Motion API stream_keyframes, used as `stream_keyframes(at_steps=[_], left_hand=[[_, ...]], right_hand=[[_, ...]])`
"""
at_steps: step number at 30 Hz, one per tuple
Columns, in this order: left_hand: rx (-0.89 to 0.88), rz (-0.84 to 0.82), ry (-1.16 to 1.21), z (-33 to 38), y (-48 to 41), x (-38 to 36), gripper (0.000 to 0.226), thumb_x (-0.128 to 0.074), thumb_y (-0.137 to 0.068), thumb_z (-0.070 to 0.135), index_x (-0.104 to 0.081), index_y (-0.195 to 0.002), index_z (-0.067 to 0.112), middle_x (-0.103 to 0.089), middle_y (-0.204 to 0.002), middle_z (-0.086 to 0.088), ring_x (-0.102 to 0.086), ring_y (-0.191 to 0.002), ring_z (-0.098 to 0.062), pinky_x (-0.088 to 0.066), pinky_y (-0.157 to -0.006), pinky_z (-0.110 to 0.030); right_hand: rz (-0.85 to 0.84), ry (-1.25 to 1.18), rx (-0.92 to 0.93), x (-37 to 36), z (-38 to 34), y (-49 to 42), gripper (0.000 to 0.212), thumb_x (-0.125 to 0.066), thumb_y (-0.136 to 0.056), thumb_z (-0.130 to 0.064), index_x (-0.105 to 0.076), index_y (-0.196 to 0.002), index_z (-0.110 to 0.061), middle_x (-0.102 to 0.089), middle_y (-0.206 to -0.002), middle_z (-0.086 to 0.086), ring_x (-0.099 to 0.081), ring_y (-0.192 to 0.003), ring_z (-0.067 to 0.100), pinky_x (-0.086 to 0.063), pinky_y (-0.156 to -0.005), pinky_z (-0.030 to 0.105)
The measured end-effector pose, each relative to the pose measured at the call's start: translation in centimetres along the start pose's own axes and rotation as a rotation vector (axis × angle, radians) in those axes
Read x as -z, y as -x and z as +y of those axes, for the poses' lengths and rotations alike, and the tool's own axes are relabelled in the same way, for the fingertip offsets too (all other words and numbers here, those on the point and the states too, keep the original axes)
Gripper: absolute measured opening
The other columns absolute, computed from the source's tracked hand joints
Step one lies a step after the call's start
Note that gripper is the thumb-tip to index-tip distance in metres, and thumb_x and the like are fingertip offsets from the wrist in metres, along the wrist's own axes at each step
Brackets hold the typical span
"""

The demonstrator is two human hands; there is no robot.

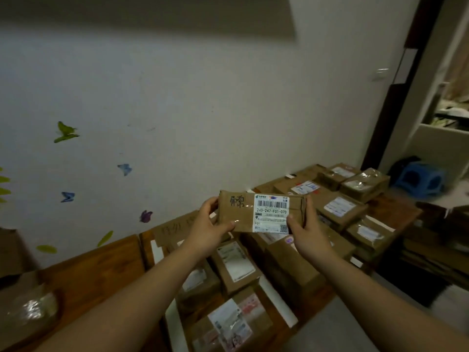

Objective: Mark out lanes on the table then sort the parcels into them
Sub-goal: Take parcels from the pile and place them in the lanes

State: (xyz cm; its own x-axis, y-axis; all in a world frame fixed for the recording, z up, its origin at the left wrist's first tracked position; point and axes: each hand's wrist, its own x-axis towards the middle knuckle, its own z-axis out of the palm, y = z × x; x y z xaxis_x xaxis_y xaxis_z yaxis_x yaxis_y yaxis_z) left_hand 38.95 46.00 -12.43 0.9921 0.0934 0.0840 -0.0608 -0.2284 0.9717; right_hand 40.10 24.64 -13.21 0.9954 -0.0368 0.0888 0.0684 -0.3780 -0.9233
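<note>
- Both ends of the flat brown cardboard parcel (pixel 261 212) vanish under the left hand (pixel 210 228) and right hand (pixel 305 224); the fingers wrap behind it, mostly out of sight.
- Fine print on its white shipping label (pixel 271 214), below the big code: too small to read.
- Handwritten brown cardboard sign (pixel 175 228) at the wall, half covered by the left hand, unreadable.
- Blue plastic stool (pixel 421 177): smeared with blur.
- Glossy-taped brown parcel (pixel 28 311) bottom left, blurred and cut by the frame edge.
</note>
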Motion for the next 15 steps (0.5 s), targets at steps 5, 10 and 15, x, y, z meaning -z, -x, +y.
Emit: stream_keyframes(at_steps=[5, 10, 15], left_hand=[[-0.035, -0.025, -0.053, 1.3, -3.5, -7.3, 0.065, -0.066, -0.086, 0.013, -0.035, -0.141, 0.027, -0.046, -0.128, 0.011, -0.048, -0.113, -0.009, -0.046, -0.085, -0.023], [-0.034, -0.047, -0.027, 2.9, -7.4, -17.1, 0.066, -0.069, -0.083, 0.012, -0.037, -0.139, 0.025, -0.049, -0.118, 0.01, -0.052, -0.1, -0.003, -0.049, -0.069, -0.01], [-0.006, -0.063, -0.049, 4.2, -10.9, -24.8, 0.069, -0.069, -0.083, 0.023, -0.034, -0.141, 0.03, -0.047, -0.122, 0.015, -0.048, -0.116, -0.012, -0.045, -0.097, -0.033]], right_hand=[[-0.007, -0.004, -0.057, 6.3, 4.0, -4.2, 0.085, -0.056, -0.084, -0.045, 0.001, -0.146, -0.051, -0.041, -0.148, -0.004, -0.044, -0.132, 0.023, -0.035, -0.11, 0.051], [0.031, 0.023, -0.038, 14.7, 8.6, -10.4, 0.089, -0.06, -0.077, -0.049, -0.006, -0.147, -0.049, -0.033, -0.152, -0.004, -0.04, -0.135, 0.023, -0.036, -0.108, 0.054], [0.027, 0.007, 0.003, 21.8, 11.0, -14.9, 0.076, -0.062, -0.087, -0.028, -0.019, -0.149, -0.038, -0.051, -0.139, -0.007, -0.052, -0.124, 0.014, -0.043, -0.105, 0.047]])
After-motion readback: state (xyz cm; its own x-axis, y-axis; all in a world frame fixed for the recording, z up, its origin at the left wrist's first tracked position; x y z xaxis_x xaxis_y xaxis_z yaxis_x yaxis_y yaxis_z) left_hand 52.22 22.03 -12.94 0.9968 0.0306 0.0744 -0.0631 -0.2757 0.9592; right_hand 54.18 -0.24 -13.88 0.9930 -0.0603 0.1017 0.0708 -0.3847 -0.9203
